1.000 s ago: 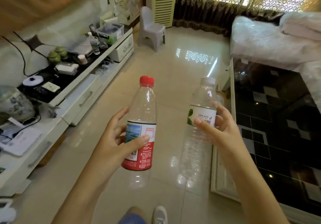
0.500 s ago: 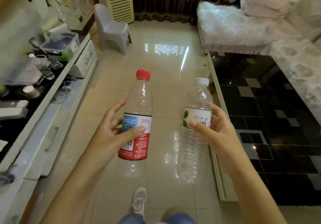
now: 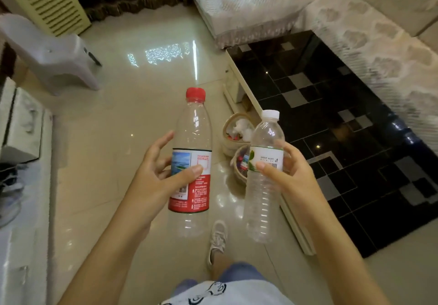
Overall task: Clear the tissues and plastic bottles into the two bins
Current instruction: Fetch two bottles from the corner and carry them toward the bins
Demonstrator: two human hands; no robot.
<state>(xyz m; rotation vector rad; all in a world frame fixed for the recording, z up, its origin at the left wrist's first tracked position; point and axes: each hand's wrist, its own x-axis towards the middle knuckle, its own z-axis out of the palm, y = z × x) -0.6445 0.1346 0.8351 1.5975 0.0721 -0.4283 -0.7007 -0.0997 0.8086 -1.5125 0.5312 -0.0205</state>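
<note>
My left hand (image 3: 156, 176) grips an empty clear bottle with a red cap and red label (image 3: 193, 136), held upright. An empty clear bottle with a white cap and green-white label (image 3: 263, 200) stands upright in the grip of my right hand (image 3: 291, 176). Beyond the bottles, two small woven bins stand on the floor by the coffee table's edge. The far bin (image 3: 228, 127) holds white tissues. The near bin (image 3: 238, 165) holds bottles with red parts and is partly hidden behind the right bottle.
A low coffee table with a black checkered top (image 3: 331, 120) runs along the right, a covered sofa (image 3: 379, 44) behind it. A white plastic chair (image 3: 49, 53) stands at the back left, a white TV cabinet (image 3: 21, 124) on the left. My shoe (image 3: 218, 238) is on the tiled floor.
My view has turned right and tilted down as I stepped forward; the two bins have come into view past the bottles. Both hands still hold their bottles the same way.
</note>
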